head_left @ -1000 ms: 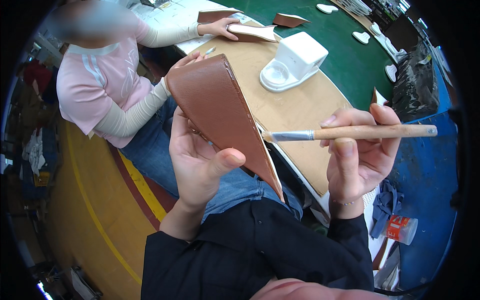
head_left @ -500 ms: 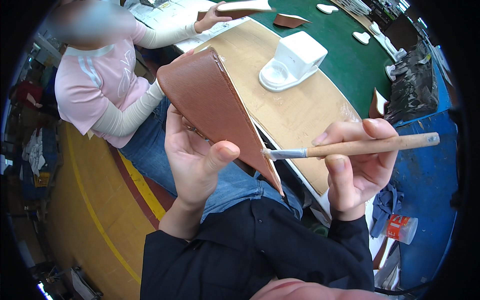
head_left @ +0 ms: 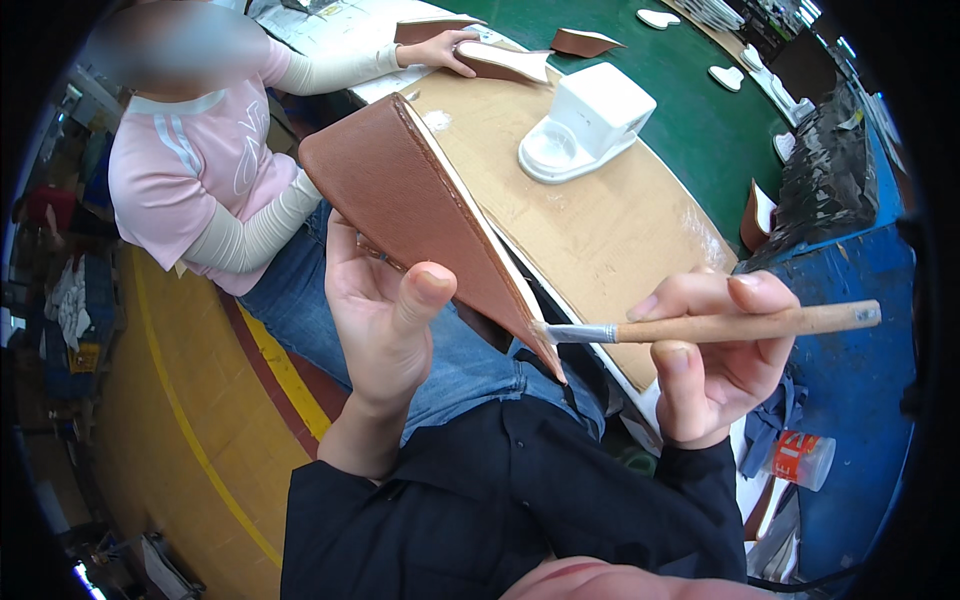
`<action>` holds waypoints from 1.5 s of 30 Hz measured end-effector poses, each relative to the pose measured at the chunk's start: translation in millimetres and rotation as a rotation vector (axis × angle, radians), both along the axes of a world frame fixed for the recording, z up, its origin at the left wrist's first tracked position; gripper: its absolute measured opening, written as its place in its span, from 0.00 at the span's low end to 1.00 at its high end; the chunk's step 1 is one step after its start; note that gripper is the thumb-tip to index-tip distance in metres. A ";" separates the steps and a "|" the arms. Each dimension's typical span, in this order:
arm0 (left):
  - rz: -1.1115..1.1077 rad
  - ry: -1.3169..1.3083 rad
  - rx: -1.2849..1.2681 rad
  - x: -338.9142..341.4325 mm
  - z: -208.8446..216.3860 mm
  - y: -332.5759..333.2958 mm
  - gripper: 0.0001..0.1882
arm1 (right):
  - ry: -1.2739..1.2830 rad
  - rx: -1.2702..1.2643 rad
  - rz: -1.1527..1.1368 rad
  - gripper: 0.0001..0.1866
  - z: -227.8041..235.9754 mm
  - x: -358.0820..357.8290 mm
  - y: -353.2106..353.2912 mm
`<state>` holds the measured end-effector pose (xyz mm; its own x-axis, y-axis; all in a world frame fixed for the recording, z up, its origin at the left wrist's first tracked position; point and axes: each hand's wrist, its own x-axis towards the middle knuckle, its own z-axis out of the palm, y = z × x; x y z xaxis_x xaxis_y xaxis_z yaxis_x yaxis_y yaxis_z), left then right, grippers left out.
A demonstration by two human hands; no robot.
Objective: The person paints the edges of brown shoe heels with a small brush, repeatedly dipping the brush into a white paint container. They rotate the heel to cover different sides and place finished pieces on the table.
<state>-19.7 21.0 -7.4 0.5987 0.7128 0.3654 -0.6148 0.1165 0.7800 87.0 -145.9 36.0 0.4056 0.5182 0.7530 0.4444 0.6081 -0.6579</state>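
My left hand (head_left: 378, 315) holds a brown leather-covered wedge heel (head_left: 405, 190) from below, fingers behind it and thumb up near its face. The wedge is tilted, its thick end up at the left and its thin tip pointing down toward my lap. Pinched between the fingers and thumb of my right hand (head_left: 705, 390) is a paintbrush (head_left: 745, 325) with a wooden handle and metal ferrule. Its bristles touch the pale edge of the wedge close to the thin tip. Part of my left fingers is hidden behind the wedge.
A white glue-pot-like holder (head_left: 600, 110) stands on the tan board (head_left: 480, 110). At the left sits a co-worker in a pink shirt (head_left: 180, 160), one hand on another wedge (head_left: 500, 64). More wedges lie on the green belt (head_left: 690, 120). A clear cup (head_left: 805, 460) lies at right.
The brush has slid down along the wedge's edge toward its thin tip. The wedge has shifted slightly left. The co-worker's hand has lowered a wedge onto the table.
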 end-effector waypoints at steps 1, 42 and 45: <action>0.002 -0.002 -0.007 -0.1 -0.5 0.2 0.46 | -0.008 0.006 0.007 0.28 -0.2 0.5 -0.2; -0.136 -0.005 -0.283 17.1 -2.6 0.1 0.29 | 0.549 -0.207 0.189 0.27 -2.8 28.7 -35.7; -0.158 0.057 -0.221 27.3 2.5 -0.2 0.28 | 0.472 -0.022 0.034 0.27 5.1 61.8 -55.9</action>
